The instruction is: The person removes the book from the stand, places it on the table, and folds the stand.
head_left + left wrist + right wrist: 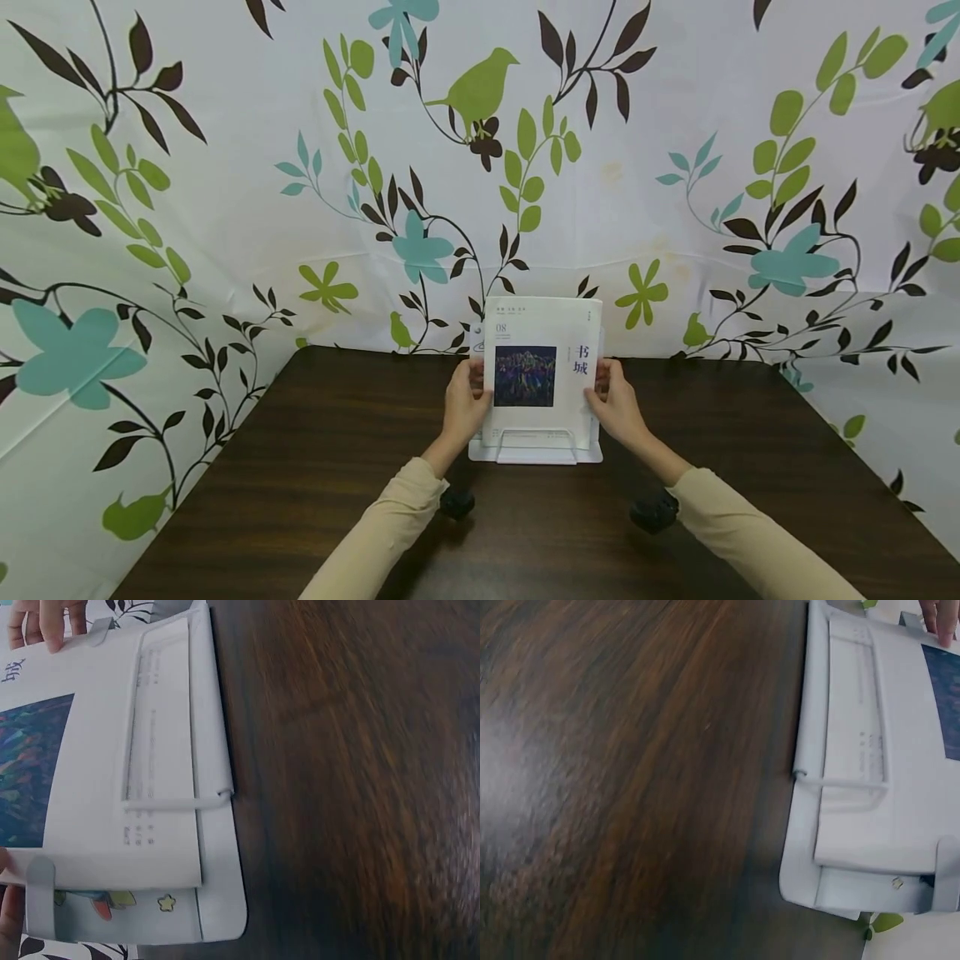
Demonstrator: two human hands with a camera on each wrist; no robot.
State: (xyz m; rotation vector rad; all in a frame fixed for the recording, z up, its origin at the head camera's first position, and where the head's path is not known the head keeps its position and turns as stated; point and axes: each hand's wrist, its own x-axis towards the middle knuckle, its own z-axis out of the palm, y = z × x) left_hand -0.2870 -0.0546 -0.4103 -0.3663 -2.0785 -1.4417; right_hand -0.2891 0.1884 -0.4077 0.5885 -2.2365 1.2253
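One patterned cloth [570, 250], one dark counter [247, 500], one white stand [221, 892], one book [540, 375].
The upper frame is filled by the cloth, the lower by the counter. Just below centre, the book is propped upright against the stand, its lower part crossed by a wire bar [172, 803]. Its left edge is gripped by the left hand [465, 400], its right edge by the right hand [617, 404], both thumbs pressed on the cover.
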